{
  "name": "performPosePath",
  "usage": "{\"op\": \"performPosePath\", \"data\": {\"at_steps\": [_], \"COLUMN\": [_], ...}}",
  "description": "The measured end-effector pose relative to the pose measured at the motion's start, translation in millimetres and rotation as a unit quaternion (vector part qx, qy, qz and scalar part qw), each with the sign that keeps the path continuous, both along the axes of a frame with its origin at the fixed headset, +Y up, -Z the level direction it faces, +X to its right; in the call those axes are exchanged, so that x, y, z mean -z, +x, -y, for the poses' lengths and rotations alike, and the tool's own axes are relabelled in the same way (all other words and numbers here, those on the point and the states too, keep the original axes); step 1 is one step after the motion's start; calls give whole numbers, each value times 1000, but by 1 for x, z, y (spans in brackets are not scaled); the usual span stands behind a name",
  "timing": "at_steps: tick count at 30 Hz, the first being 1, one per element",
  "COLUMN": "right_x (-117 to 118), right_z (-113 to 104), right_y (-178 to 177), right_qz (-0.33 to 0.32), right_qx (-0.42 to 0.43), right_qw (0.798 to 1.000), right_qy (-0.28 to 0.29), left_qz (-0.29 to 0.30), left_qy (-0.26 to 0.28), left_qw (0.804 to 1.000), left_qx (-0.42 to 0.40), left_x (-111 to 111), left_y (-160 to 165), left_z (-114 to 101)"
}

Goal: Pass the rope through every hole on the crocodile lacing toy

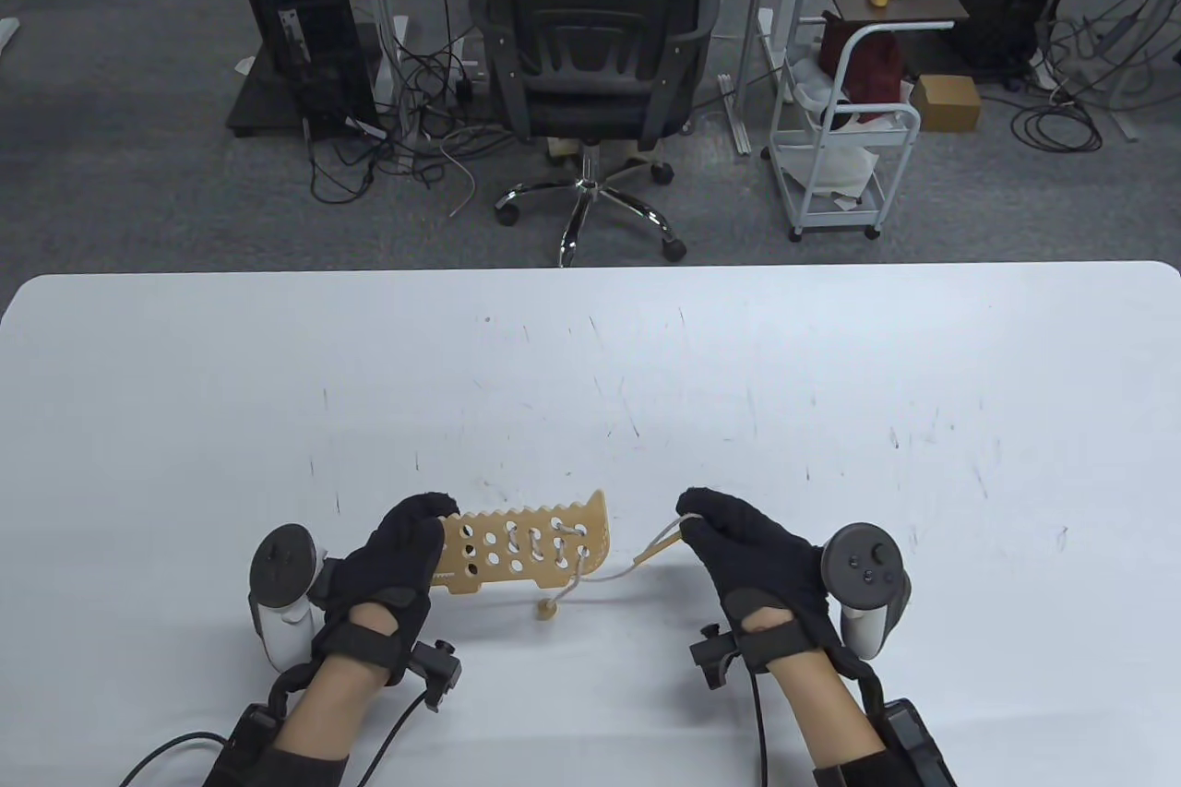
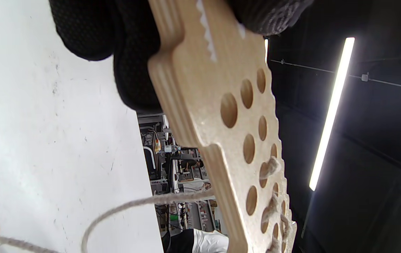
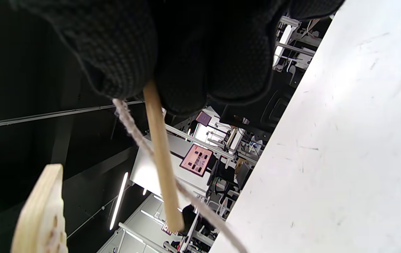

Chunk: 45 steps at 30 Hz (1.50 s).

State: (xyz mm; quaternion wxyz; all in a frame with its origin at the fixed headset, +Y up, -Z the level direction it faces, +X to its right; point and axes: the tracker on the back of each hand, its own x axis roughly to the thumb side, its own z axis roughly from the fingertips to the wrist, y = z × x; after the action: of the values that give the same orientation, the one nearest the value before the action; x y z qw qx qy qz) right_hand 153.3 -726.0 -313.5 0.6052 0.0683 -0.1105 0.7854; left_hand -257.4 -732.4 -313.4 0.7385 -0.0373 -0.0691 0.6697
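left hand (image 1: 392, 561): fingers curled round one end of crocodile board (image 1: 526, 549), held above desk (image 1: 830, 381)
right hand (image 1: 747, 552): pinches wooden needle (image 3: 161, 158) and rope (image 1: 604, 573)
rope: laced through holes at board's right end; bead (image 1: 546, 610) on desk

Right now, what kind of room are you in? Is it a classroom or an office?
Probably an office or lab workroom. Beyond the white table stand a black swivel office chair, a computer tower with tangled cables on grey carpet, and a white rolling cart.
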Motion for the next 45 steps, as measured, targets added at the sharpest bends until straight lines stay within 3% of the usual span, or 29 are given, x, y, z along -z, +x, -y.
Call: {"op": "performPosePath", "data": {"at_steps": [10,21,35,45], "right_x": [-2,-6,-6,-8], "right_z": [11,16,32,30], "right_y": [-24,-47,-61,-65], "right_qz": [-61,-133,-194,-192], "right_qx": [15,12,109,52], "right_qw": [997,989,966,973], "right_qy": [-43,-61,-129,-115], "left_qz": [43,51,56,60], "left_qy": [4,17,16,2], "left_qw": [999,998,998,998], "left_qx": [9,12,-3,-30], "left_x": [-6,-11,-12,-11], "left_y": [20,32,34,33], "left_z": [0,1,1,5]}}
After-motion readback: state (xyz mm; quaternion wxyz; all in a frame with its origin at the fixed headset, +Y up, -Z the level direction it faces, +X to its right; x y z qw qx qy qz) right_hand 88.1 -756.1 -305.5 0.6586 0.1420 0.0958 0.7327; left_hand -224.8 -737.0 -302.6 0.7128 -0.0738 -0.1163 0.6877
